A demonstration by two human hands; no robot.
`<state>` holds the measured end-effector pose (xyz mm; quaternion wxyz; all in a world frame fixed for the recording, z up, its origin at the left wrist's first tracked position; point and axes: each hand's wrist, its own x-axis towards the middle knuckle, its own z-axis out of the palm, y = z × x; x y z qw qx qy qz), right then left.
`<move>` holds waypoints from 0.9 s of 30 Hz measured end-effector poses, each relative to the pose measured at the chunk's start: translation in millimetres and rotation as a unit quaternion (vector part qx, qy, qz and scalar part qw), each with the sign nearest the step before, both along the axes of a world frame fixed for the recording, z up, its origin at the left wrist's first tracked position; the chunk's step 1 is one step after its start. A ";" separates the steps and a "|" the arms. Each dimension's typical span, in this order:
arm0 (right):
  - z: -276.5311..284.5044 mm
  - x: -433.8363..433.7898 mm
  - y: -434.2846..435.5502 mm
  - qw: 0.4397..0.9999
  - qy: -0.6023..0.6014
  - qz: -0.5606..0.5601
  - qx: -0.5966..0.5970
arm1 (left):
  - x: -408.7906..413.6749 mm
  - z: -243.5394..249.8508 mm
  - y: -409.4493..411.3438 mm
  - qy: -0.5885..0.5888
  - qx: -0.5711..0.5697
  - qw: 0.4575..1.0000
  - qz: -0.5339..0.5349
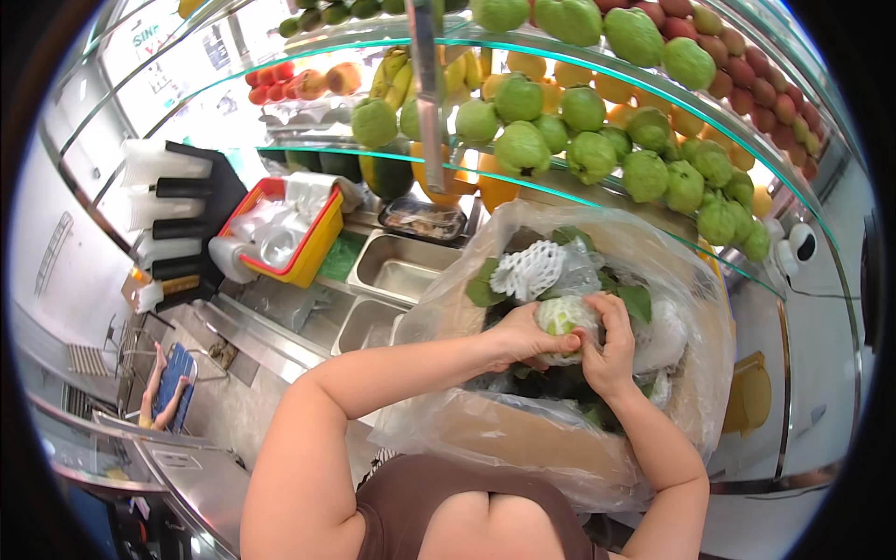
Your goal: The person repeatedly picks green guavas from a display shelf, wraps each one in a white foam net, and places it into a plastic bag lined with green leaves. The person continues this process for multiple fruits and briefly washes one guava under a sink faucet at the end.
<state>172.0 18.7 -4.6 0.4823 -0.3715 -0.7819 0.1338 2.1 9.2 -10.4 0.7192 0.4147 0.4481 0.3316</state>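
Note:
Between my two hands is a green guava in a white foam net and what looks like clear plastic. My left hand grips its left side, the thumb lying across the front. On the right, my right hand has its fingers and thumb on the wrapping. Below them stands a cardboard box lined with a clear plastic bag. Inside it are green leaves, an empty-looking white foam net and more wrapped pieces, whose contents I cannot make out.
Glass shelves hold guavas, bananas and reddish fruit above the box. To the left are steel pans, a red and yellow basket of plastic items, and a cup rack. A person's legs rest on a blue chair.

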 end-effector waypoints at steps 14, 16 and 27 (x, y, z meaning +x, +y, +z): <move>-20.4 10.7 24.0 0.970 0.099 0.019 -0.220 | 7.9 4.5 -8.8 0.002 0.090 0.995 0.040; -25.8 8.6 26.1 0.954 0.149 0.037 -0.256 | 5.8 7.1 -7.4 -0.008 0.088 0.996 0.026; -24.3 9.2 23.7 0.901 0.271 0.140 -0.309 | -2.1 0.4 -3.9 -0.062 0.092 0.993 -0.041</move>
